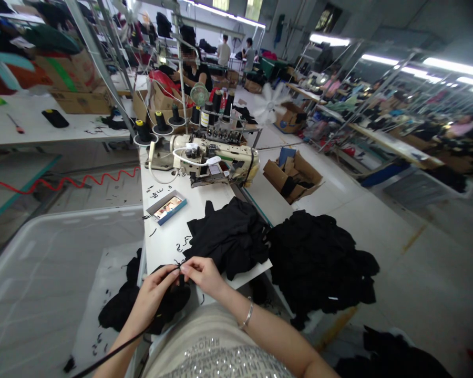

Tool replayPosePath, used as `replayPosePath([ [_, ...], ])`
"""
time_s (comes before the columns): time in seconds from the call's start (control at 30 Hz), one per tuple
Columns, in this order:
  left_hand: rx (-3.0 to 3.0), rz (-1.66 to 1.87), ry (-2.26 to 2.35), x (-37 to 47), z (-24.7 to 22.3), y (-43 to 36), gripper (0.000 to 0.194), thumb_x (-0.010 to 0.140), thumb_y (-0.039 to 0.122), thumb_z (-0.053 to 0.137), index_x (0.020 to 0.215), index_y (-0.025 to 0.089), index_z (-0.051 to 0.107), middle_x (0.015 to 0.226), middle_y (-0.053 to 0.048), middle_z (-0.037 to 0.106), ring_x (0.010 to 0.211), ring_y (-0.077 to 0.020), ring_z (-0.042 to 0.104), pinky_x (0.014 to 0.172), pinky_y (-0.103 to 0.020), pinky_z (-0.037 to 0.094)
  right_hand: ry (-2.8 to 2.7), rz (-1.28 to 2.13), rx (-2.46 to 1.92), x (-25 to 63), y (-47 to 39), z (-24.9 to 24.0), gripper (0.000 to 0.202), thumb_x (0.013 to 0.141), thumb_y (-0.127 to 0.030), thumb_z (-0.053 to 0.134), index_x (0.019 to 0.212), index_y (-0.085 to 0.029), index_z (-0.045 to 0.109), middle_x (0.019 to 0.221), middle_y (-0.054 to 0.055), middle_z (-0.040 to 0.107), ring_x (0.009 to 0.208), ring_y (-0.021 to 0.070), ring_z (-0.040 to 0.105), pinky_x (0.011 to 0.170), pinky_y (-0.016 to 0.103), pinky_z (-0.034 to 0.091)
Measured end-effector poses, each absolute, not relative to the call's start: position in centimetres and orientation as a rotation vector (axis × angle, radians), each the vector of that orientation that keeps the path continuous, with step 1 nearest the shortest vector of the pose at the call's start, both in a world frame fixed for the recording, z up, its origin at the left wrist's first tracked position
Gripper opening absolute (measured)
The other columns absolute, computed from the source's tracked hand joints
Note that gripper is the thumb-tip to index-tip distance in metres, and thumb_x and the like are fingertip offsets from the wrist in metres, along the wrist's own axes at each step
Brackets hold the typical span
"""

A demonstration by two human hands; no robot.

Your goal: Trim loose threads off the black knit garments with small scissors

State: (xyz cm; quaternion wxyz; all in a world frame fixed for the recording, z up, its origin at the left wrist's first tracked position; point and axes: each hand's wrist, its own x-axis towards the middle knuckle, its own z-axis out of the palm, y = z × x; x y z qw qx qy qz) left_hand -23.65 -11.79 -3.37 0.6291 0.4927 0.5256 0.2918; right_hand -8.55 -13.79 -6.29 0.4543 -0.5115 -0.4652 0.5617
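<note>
My left hand [157, 287] and my right hand [205, 274] meet over the front edge of the white sewing table [157, 252]. Thumbs and fingertips of both pinch a small bit of black fabric [182, 279], much of it hidden by the fingers. More black fabric [173, 304] hangs below my left hand, over the table's edge. Just beyond my right hand lies a heap of black cloth pieces [228, 236]. A thin black cord [118, 348] crosses my left forearm. Farther back stands a cream industrial sewing machine [216, 155] with several thread cones behind it.
A shallow box with a lit phone screen [167, 208] sits on the table among thread scraps. At left is a big white plastic bin [63, 226] holding black cloth. Another large black pile [323, 262] is at right. Beyond it stands an open cardboard box [315, 181]. People work farther back.
</note>
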Motion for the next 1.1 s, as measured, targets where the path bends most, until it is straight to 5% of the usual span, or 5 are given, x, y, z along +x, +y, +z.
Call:
replayPosePath([
  [0.23, 0.828, 0.963, 1.162, -23.4, -1.4, -10.9, 0.021, 0.063, 0.031, 0.073, 0.078, 0.017, 0.068, 0.066, 0.001, 0.064, 0.062, -0.0131, 0.055, 0.060, -0.020, 0.043, -1.195, 1.237, -1.291, -9.5, -14.5, -5.5, 0.029, 0.086, -0.043, 0.047, 0.085, -0.018, 0.062, 0.076, 0.003, 0.061, 0.068, 0.0140, 0.056, 0.065, 0.024, 0.044],
  [0.4, 0.546, 1.363, 0.918, -23.0, 3.6, -10.0, 0.011, 0.070, 0.029, 0.069, 0.075, 0.022, 0.063, 0.064, 0.005, 0.056, 0.061, -0.0100, 0.051, 0.064, -0.021, 0.048, -1.555, 0.964, -1.289, -11.1, -14.8, -6.3, 0.071, 0.059, -0.038, 0.077, 0.121, -0.024, 0.046, 0.118, 0.008, 0.053, 0.105, 0.0242, 0.052, 0.088, 0.033, 0.043],
  [0.57, 0.295, 1.565, 0.758, -24.1, 8.2, -10.7, 0.002, 0.079, 0.031, 0.062, 0.078, 0.031, 0.061, 0.065, 0.010, 0.062, 0.058, -0.0104, 0.052, 0.071, -0.025, 0.053, -1.672, 0.847, -1.356, -11.2, -13.2, -7.4, 0.028, 0.073, -0.010, 0.054, 0.099, -0.020, 0.059, 0.093, 0.005, 0.064, 0.085, 0.0190, 0.060, 0.075, 0.028, 0.048],
  [0.77, 0.340, 1.704, 0.767, -26.8, 7.3, -8.8, 0.002, 0.080, 0.032, 0.061, 0.080, 0.033, 0.060, 0.072, 0.017, 0.068, 0.071, -0.0102, 0.060, 0.089, -0.029, 0.052, -1.748, 0.637, -1.312, -6.4, -12.6, -2.9, 0.036, 0.072, -0.005, 0.040, 0.100, -0.018, 0.059, 0.091, 0.007, 0.064, 0.085, 0.0193, 0.059, 0.076, 0.030, 0.047],
  [1.1, 1.165, 0.544, 1.138, -25.0, -7.0, -8.3, 0.035, 0.070, 0.051, 0.062, 0.071, 0.017, 0.073, 0.081, -0.008, 0.073, 0.086, -0.0278, 0.063, 0.085, -0.034, 0.046, -1.985, -0.470, -1.013, 4.1, -10.5, 12.1, 0.035, 0.082, -0.005, 0.044, 0.111, -0.020, 0.055, 0.091, 0.005, 0.065, 0.084, 0.0163, 0.061, 0.075, 0.028, 0.048],
])
